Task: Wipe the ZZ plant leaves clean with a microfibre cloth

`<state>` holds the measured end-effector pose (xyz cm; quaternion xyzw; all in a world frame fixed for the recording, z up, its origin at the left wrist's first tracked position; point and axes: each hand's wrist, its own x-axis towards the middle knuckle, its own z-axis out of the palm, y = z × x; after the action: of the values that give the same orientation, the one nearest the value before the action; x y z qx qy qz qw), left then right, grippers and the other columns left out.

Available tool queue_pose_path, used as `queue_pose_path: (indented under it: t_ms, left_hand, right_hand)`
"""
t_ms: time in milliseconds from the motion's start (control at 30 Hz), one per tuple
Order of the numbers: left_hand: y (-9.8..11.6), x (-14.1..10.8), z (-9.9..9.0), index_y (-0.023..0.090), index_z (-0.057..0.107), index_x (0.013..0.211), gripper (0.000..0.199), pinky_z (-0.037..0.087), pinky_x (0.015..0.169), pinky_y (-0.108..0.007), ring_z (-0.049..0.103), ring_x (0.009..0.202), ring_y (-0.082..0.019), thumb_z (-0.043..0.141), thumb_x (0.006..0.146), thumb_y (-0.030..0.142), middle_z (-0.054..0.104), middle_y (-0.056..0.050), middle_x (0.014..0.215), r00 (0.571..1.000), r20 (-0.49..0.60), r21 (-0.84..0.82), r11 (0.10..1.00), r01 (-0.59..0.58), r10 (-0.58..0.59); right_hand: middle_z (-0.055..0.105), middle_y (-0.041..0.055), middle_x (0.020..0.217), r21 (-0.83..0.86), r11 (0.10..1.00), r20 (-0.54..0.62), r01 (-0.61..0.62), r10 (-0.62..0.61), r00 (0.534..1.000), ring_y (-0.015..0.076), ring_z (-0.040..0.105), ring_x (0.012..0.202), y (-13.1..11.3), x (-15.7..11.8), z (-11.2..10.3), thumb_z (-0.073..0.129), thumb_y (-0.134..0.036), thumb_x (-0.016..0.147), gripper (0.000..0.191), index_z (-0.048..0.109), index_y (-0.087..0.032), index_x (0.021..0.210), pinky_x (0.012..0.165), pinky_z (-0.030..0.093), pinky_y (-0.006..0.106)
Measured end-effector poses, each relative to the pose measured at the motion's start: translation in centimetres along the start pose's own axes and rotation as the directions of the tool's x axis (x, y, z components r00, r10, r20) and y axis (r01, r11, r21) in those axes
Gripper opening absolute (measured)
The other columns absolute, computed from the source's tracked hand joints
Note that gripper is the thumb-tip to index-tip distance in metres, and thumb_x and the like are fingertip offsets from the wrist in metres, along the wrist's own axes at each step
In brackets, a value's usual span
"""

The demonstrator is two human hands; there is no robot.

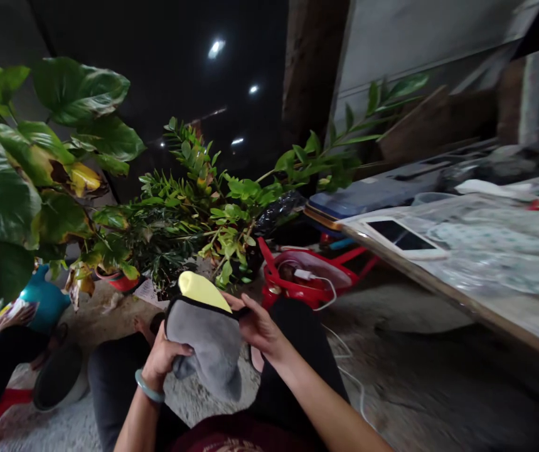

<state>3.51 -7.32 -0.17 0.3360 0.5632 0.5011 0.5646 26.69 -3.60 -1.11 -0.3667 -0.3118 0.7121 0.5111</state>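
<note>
A soft grey cloth with a black edge and a yellow part folded up at its top hangs between my two hands, above my lap. On its left side, my left hand, below which a pale bracelet circles the wrist, grips the grey fabric with the thumb in front. At the cloth's upper right corner, my right hand pinches the black edge between its fingers. The part of the cloth behind the yellow fold is hidden.
A red basket with a white charger and cable stands beyond my right knee. The table at the right bears a white phone and plastic sheeting. Potted plants fill the front. At the far left sits another person beside a basin.
</note>
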Motion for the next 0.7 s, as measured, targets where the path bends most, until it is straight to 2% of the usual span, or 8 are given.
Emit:
queue_pose_path:
  t_ms: [67,133,233,333,433,533,633,700]
  left_hand:
    - [-0.3,-0.4,0.6,0.016,0.072,0.092,0.056,0.052,0.088,-0.041,0.067,0.092,-0.031,0.080,0.037,0.009,0.075,-0.005,0.087,1.000,0.024,0.010,1.000,0.019,-0.019]
    - [-0.7,-0.7,1.2,0.015,0.072,0.092,0.053,0.053,0.086,-0.041,0.068,0.090,-0.031,0.081,0.040,0.013,0.075,-0.005,0.086,0.998,0.060,-0.013,0.999,0.034,-0.033]
    - [-1.5,-1.0,2.0,0.014,0.072,0.101,0.059,0.054,0.086,-0.043,0.070,0.089,-0.031,0.084,0.044,0.021,0.075,-0.007,0.087,0.991,0.123,-0.073,0.996,0.052,-0.043]
    - [-2.0,-1.2,2.7,0.015,0.071,0.112,0.068,0.054,0.092,-0.045,0.070,0.098,-0.034,0.089,0.048,0.032,0.076,-0.010,0.097,0.986,0.161,-0.134,0.989,0.054,-0.032]
    - [-2.1,-1.4,3.2,0.016,0.071,0.117,0.076,0.053,0.098,-0.045,0.069,0.106,-0.036,0.093,0.050,0.044,0.076,-0.013,0.108,0.979,0.195,-0.196,0.976,0.095,-0.056]
    - [-2.1,-1.3,3.3,0.015,0.070,0.120,0.078,0.052,0.101,-0.045,0.068,0.111,-0.036,0.094,0.050,0.042,0.076,-0.014,0.114,0.983,0.183,-0.214,0.974,0.068,-0.028]
    - [-2.3,-1.1,3.0,0.014,0.071,0.120,0.077,0.052,0.100,-0.045,0.068,0.110,-0.037,0.093,0.049,0.035,0.076,-0.015,0.113,0.988,0.151,-0.208,0.977,0.041,-0.010]
    - [-2.4,-0.9,2.7,0.014,0.072,0.118,0.074,0.052,0.100,-0.046,0.069,0.108,-0.037,0.092,0.049,0.033,0.077,-0.014,0.108,0.994,0.112,-0.206,0.978,0.040,-0.017]
  right_hand:
    - [0.079,0.0101,0.094,-0.020,0.997,0.090,-0.068,0.069,0.994,0.0320,0.072,0.093,-0.6,-1.3,0.6,0.079,-0.055,0.060,0.048,0.076,-0.021,0.093,0.082,0.056,0.042]
    - [0.078,0.0061,0.088,-0.120,0.991,0.124,-0.062,0.076,0.989,0.0288,0.071,0.084,-0.8,-2.3,1.4,0.085,-0.043,0.054,0.045,0.075,-0.021,0.092,0.076,0.056,0.038]
    - [0.074,0.0017,0.075,-0.239,0.970,-0.021,0.052,-0.059,0.998,0.0233,0.066,0.071,-0.6,-2.7,2.4,0.084,-0.034,0.052,0.037,0.074,-0.019,0.084,0.066,0.052,0.033]
    - [0.072,0.0019,0.069,-0.240,0.960,-0.196,0.144,-0.193,0.961,0.0228,0.063,0.067,-0.4,-2.1,2.7,0.080,-0.030,0.050,0.029,0.072,-0.018,0.076,0.064,0.051,0.034]
    - [0.075,0.0045,0.074,-0.209,0.957,-0.270,0.201,-0.254,0.929,0.0265,0.066,0.074,-0.2,-1.5,3.0,0.079,-0.030,0.051,0.030,0.073,-0.019,0.079,0.069,0.052,0.037]
    - [0.077,0.0064,0.081,-0.241,0.945,-0.305,0.221,-0.290,0.907,0.0301,0.068,0.081,0.3,-1.4,3.3,0.080,-0.035,0.052,0.036,0.075,-0.020,0.084,0.076,0.053,0.041]
    - [0.077,0.0062,0.081,-0.378,0.910,-0.259,0.171,-0.281,0.924,0.0301,0.067,0.081,0.4,-1.4,3.0,0.079,-0.037,0.056,0.027,0.076,-0.022,0.079,0.077,0.053,0.041]
    - [0.075,0.0046,0.077,-0.460,0.877,-0.157,0.142,-0.238,0.959,0.0293,0.067,0.082,-0.1,-1.0,2.3,0.080,-0.037,0.061,0.020,0.076,-0.024,0.075,0.079,0.053,0.040]
